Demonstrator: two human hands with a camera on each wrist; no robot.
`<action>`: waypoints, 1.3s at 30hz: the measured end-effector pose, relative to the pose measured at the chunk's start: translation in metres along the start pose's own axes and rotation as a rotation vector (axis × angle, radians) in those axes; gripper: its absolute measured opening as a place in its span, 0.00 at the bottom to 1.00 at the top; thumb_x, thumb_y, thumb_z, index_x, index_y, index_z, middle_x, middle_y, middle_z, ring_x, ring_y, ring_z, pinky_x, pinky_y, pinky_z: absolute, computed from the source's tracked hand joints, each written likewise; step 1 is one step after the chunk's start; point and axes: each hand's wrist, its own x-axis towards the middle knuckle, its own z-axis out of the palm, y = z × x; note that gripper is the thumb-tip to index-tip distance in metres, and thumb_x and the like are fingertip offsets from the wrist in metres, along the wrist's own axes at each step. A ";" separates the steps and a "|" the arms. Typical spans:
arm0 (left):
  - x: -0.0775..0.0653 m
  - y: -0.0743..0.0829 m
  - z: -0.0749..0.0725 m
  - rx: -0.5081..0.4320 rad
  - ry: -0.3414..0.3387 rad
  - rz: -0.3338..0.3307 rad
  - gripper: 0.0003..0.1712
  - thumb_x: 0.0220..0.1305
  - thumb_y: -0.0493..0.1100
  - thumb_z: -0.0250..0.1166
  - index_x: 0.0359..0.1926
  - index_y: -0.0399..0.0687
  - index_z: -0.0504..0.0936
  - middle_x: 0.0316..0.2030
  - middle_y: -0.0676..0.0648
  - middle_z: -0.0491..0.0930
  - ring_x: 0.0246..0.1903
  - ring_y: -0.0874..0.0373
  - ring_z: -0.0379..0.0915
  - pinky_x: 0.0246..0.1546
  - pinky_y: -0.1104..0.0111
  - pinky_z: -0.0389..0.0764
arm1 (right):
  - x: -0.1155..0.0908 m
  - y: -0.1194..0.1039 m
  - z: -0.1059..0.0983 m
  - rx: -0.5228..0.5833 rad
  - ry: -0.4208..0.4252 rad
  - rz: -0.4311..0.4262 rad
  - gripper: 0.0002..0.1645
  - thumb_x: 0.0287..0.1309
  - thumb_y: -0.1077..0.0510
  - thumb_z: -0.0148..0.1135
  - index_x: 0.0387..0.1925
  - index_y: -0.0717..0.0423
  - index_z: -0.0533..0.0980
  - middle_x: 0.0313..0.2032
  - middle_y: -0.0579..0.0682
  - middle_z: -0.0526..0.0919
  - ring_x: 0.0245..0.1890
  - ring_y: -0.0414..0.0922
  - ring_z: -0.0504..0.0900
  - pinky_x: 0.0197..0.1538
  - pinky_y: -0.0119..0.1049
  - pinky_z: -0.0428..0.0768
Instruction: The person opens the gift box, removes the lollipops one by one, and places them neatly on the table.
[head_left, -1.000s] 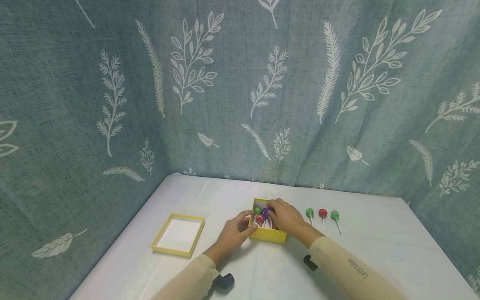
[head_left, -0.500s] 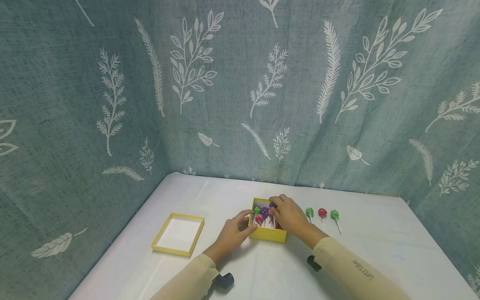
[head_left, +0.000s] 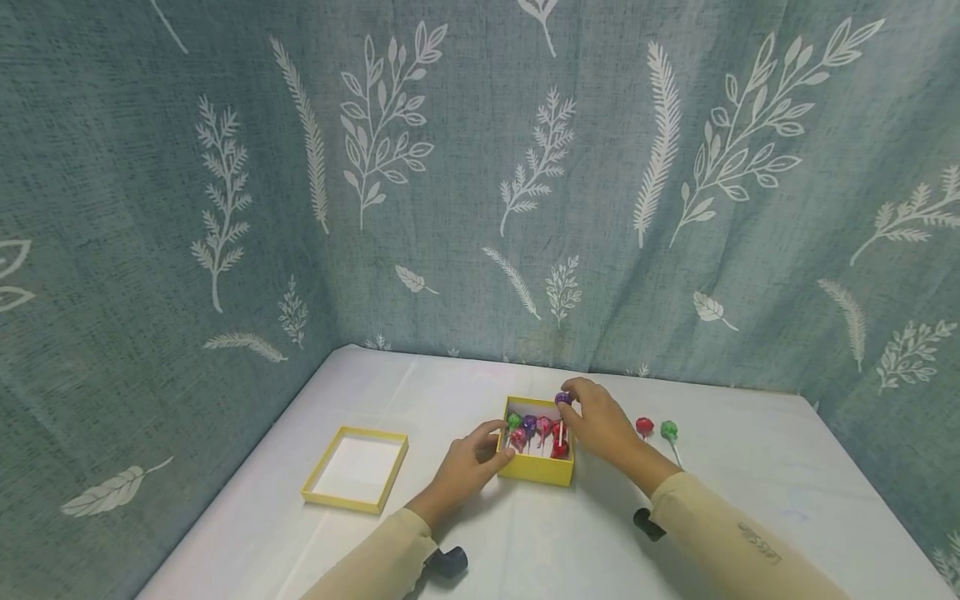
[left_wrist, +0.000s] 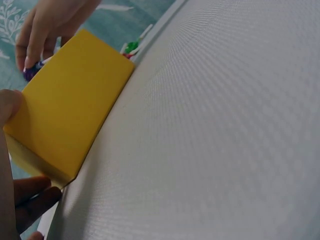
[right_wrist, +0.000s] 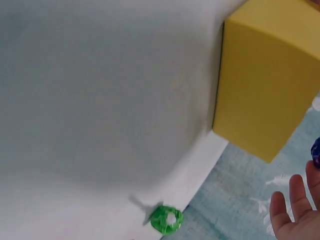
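Note:
A yellow box [head_left: 535, 470] without its lid stands mid-table, holding several wrapped lollipops. Inside are a green lollipop [head_left: 514, 421], a purple one [head_left: 529, 424], two pink ones and red ones at the right end. My left hand [head_left: 471, 462] grips the box's near left corner, thumb on the front wall and fingers at the left side. Over the box's far right corner, my right hand [head_left: 600, 423] pinches another purple lollipop [head_left: 563, 399] by its wrapped head, its white stick pointing down into the box. In the left wrist view that purple lollipop [left_wrist: 32, 71] shows at the fingertips.
The yellow-edged lid [head_left: 345, 503] lies to the left on the white table [head_left: 465, 575]. Right of the box lie a red lollipop [head_left: 644, 427] and a green one [head_left: 669, 430], partly near my right forearm. A patterned curtain [head_left: 480, 183] hangs behind.
My right hand has moved right and up from inside the box, lifting the purple lollipop to the far right corner. Its arm now covers one green lollipop. The left hand has stayed put.

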 end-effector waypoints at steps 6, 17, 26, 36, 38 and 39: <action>0.000 0.000 0.000 -0.002 -0.004 0.000 0.30 0.67 0.60 0.60 0.66 0.58 0.70 0.54 0.42 0.80 0.53 0.47 0.77 0.54 0.44 0.72 | -0.003 0.011 -0.009 0.003 0.025 -0.059 0.14 0.68 0.54 0.57 0.50 0.57 0.75 0.45 0.50 0.78 0.46 0.50 0.78 0.48 0.49 0.77; 0.000 -0.001 0.000 0.007 0.002 0.005 0.29 0.66 0.60 0.60 0.65 0.59 0.71 0.53 0.42 0.81 0.53 0.47 0.77 0.54 0.43 0.71 | -0.018 0.040 -0.021 0.004 0.033 -0.064 0.13 0.68 0.57 0.56 0.51 0.59 0.75 0.44 0.52 0.78 0.45 0.51 0.79 0.47 0.50 0.77; 0.000 -0.001 0.001 0.002 -0.003 0.001 0.29 0.66 0.60 0.60 0.65 0.59 0.70 0.53 0.43 0.81 0.54 0.47 0.76 0.54 0.43 0.71 | -0.031 0.075 -0.038 0.015 0.047 -0.043 0.15 0.68 0.58 0.57 0.52 0.62 0.75 0.46 0.55 0.79 0.43 0.52 0.79 0.44 0.51 0.77; 0.001 -0.001 -0.001 0.009 -0.001 -0.002 0.31 0.66 0.63 0.60 0.65 0.58 0.70 0.53 0.42 0.81 0.54 0.46 0.76 0.54 0.43 0.71 | -0.044 0.109 -0.053 -0.024 0.055 0.026 0.16 0.67 0.58 0.58 0.52 0.63 0.76 0.46 0.58 0.81 0.38 0.51 0.78 0.41 0.51 0.76; 0.000 0.000 0.000 0.012 -0.002 -0.006 0.31 0.66 0.63 0.60 0.65 0.58 0.70 0.53 0.42 0.81 0.54 0.46 0.76 0.54 0.43 0.71 | -0.046 0.113 -0.056 -0.023 0.043 0.051 0.17 0.68 0.58 0.57 0.53 0.64 0.75 0.47 0.60 0.80 0.39 0.53 0.78 0.43 0.53 0.76; 0.001 0.000 0.000 0.012 -0.002 -0.006 0.31 0.66 0.62 0.60 0.65 0.58 0.70 0.53 0.42 0.81 0.54 0.46 0.76 0.54 0.43 0.71 | -0.047 0.115 -0.058 -0.022 0.040 0.062 0.17 0.68 0.58 0.57 0.53 0.64 0.75 0.47 0.61 0.80 0.40 0.53 0.78 0.43 0.54 0.75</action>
